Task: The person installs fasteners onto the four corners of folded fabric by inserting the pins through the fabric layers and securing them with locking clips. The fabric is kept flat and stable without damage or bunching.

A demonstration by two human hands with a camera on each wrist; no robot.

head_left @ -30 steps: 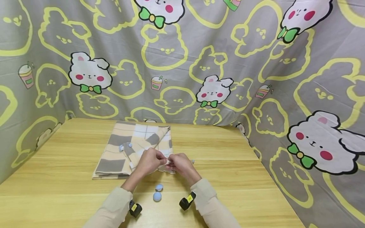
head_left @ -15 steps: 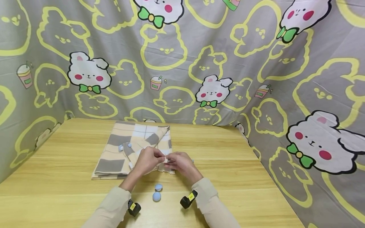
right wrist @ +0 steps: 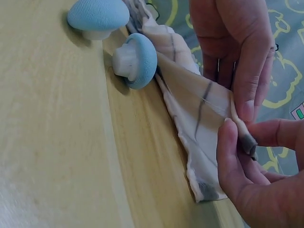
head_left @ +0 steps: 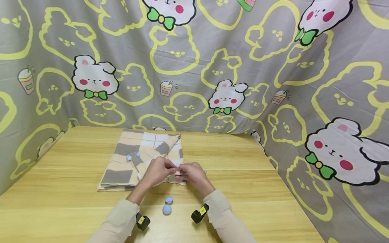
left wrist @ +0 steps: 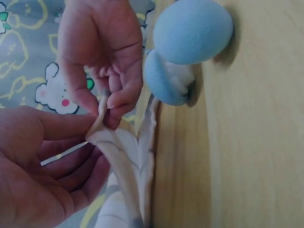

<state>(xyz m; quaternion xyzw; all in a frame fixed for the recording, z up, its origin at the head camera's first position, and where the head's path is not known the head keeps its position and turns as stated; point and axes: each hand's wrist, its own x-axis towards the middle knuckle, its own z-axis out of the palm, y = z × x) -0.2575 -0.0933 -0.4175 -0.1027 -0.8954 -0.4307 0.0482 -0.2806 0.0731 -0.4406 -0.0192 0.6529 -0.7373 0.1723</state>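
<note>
A plaid cloth [head_left: 117, 176] in beige, grey and white lies folded on the table, its near right part lifted a little. My left hand [head_left: 158, 170] pinches the cloth's edge between thumb and fingers. Right beside it, my right hand [head_left: 194, 174] pinches the same edge near a grey corner [right wrist: 248, 144], best seen in the right wrist view. Two blue mushroom-shaped fasteners [left wrist: 194, 32] with whitish stems lie on the table in front of the hands, one on its side. On the cloth's left half sit more light-blue fastener pieces [head_left: 129, 157] at a folded-over corner.
A small bluish piece [head_left: 205, 171] shows just right of the right hand, mostly hidden. The wooden table [head_left: 237, 199] extends on both sides. Behind it hangs a grey curtain [head_left: 188, 60] with cartoon prints. Black wrist cameras [head_left: 143, 221] hang below both sleeves.
Both hands have shifted very slightly left and up with the pinched cloth edge over the last second. The fasteners on the table stay where they were.
</note>
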